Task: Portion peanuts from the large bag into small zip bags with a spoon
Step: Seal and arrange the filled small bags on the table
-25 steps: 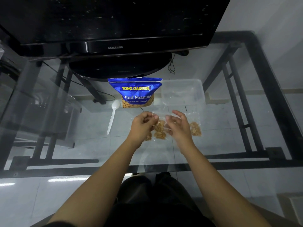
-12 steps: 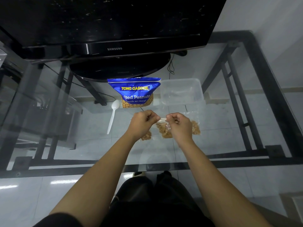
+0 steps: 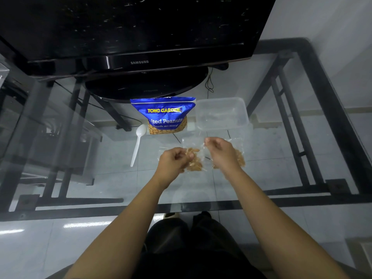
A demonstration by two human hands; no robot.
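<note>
Glass table (image 3: 96,186) on a black metal frame. On it I see: Samsung TV (image 3: 138,62) on its oval stand at the back, blue peanut bag (image 3: 165,115) upright in front, white plastic spoon (image 3: 137,143) just left, clear container (image 3: 221,113) right, filled small zip bag (image 3: 240,158) nearest me.

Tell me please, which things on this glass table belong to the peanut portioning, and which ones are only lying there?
Belong to the job: large peanut bag, white spoon, small zip bag pinched by left hand and right hand, second filled zip bag.
Only lying about: television, clear plastic tub (use unclear).
</note>
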